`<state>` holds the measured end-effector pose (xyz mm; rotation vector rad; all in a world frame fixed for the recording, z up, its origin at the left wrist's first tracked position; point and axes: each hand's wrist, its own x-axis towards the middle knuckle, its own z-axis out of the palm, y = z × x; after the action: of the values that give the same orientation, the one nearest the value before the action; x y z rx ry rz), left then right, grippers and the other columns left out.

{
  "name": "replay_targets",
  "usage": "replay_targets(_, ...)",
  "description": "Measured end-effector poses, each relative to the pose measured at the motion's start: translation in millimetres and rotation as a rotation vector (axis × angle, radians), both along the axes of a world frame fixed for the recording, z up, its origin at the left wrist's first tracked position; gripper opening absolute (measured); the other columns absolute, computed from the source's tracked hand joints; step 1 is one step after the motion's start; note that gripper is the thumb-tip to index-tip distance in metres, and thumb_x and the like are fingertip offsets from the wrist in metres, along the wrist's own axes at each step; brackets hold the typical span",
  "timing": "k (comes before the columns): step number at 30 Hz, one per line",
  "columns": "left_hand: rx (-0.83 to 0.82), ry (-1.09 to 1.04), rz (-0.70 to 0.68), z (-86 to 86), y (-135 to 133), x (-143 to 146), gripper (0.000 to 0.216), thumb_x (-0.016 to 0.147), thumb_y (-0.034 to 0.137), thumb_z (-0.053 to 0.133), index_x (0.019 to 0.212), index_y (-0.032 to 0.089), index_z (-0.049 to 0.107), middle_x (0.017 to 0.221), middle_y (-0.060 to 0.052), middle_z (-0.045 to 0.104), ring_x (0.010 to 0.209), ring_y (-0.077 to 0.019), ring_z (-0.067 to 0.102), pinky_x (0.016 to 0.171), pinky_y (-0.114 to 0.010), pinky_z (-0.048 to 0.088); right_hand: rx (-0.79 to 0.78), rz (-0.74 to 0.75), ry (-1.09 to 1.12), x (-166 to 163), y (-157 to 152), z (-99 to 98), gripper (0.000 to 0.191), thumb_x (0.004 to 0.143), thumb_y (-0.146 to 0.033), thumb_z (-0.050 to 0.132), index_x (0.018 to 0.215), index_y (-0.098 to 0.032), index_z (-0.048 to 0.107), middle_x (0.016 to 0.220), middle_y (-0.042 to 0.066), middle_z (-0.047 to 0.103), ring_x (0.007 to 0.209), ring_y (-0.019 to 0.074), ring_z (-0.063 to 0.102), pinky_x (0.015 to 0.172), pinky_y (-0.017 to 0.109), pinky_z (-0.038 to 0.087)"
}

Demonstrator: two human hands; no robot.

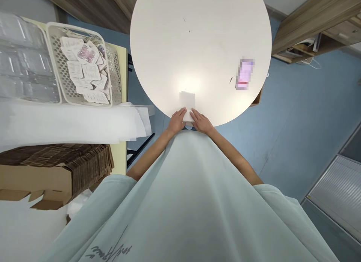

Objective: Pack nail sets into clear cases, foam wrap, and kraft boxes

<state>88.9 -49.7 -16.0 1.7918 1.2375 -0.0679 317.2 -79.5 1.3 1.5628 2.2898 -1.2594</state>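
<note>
Shirt behind outstretched fingers; touches paper beneath them with left hand and right hand, cannot tell if gripping; table beyond

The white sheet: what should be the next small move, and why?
Perhaps press down the near end of the white sheet: the left hand and right hand are on that end, one at each side, while its far end lies untouched on the round table.
</note>
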Motion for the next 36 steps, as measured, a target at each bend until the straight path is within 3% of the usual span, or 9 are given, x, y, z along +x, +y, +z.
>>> replay_targets(6,-0.081,-0.024,0.286,-1.9,18.9,3.0,0.059,0.103,0.036,0.07,0.16,0.02,0.067,0.171,-0.013,0.067,0.158,-0.032,0.064,0.135,-0.047,0.049,0.002,-0.23,0.002,-6.4,9.2,3.0,0.063,0.123,-0.04,0.029,0.173,-0.01,0.049,0.183,0.021,0.052,0.165,0.0315,0.059,0.131,0.049,0.055)
replay_targets(9,-0.109,0.009,0.402,-3.1,35.4,3.9,0.046,0.105,0.049,0.073,0.141,0.021,0.077,0.136,-0.013,0.085,0.126,-0.0348,0.078,0.113,-0.047,0.062,-0.044,-0.378,-0.072,-16.8,24.5,1.4,0.06,0.125,-0.045,0.025,0.166,-0.012,0.054,0.162,0.022,0.071,0.139,0.0349,0.077,0.114,0.05,0.065)
replay_targets(13,-0.111,0.125,0.471,-11.6,53.3,11.3,0.028,0.104,0.049,0.075,0.105,0.021,0.077,0.1,-0.013,0.081,0.1,-0.035,0.075,0.093,-0.046,0.061,-0.097,-0.495,-0.161,-25.3,48.3,-6.7,0.05,0.126,-0.05,0.031,0.145,-0.019,0.065,0.139,0.018,0.079,0.12,0.0338,0.081,0.106,0.049,0.066)
replay_targets(18,-0.113,0.166,0.529,-23.8,61.6,25.0,0.021,0.103,0.042,0.075,0.111,0.023,0.074,0.105,-0.014,0.079,0.112,-0.0405,0.074,0.101,-0.053,0.061,-0.124,-0.671,-0.142,-25.4,66.9,-23.3,0.035,0.119,-0.043,0.05,0.139,-0.02,0.068,0.142,0.019,0.075,0.122,0.0347,0.078,0.107,0.053,0.068)
replay_targets(22,-0.091,0.213,0.53,-21.9,63.5,34.2,0.04,0.107,0.041,0.069,0.143,0.023,0.069,0.137,-0.019,0.076,0.134,-0.0453,0.071,0.114,-0.06,0.06,-0.141,-0.744,-0.143,-28.2,71.6,-28.5,0.044,0.113,-0.036,0.054,0.153,-0.019,0.061,0.151,0.021,0.072,0.13,0.0385,0.075,0.109,0.061,0.068)
replay_targets(25,-0.033,0.239,0.479,-14.8,63.1,38.9,0.059,0.111,0.042,0.064,0.165,0.022,0.052,0.166,-0.023,0.058,0.153,-0.0458,0.061,0.122,-0.061,0.057,-0.019,-0.645,-0.119,-33.7,71.9,-24.1,0.055,0.114,-0.028,0.042,0.166,-0.017,0.054,0.171,0.023,0.06,0.154,0.0387,0.063,0.122,0.064,0.061)
replay_targets(29,0.039,0.183,0.482,-9.2,54.5,36.6,0.064,0.11,0.041,0.064,0.168,0.02,0.047,0.17,-0.026,0.052,0.16,-0.0459,0.055,0.124,-0.062,0.058,0.064,-0.384,-0.103,-38.8,67.6,-10.3,0.066,0.112,-0.014,0.028,0.174,-0.017,0.048,0.186,0.017,0.046,0.179,0.0312,0.034,0.141,0.063,0.042)
replay_targets(33,0.037,0.198,0.591,-11.2,39.1,21.9,0.059,0.106,0.036,0.071,0.161,0.023,0.052,0.163,-0.023,0.059,0.151,-0.0396,0.063,0.123,-0.056,0.059,0.001,-0.311,-0.219,-39.3,56.1,3.5,0.055,0.115,-0.018,0.036,0.165,-0.008,0.058,0.172,0.028,0.058,0.159,0.0393,0.059,0.133,0.06,0.051)
replay_targets(36,-0.029,0.197,0.628,-12.3,29.6,12.4,0.049,0.109,0.037,0.071,0.153,0.022,0.056,0.147,-0.019,0.069,0.131,-0.0329,0.074,0.118,-0.051,0.06,-0.054,-0.365,-0.257,-39.2,47.4,7.1,0.044,0.118,-0.022,0.044,0.155,-0.011,0.066,0.155,0.026,0.068,0.135,0.0379,0.073,0.117,0.053,0.061)
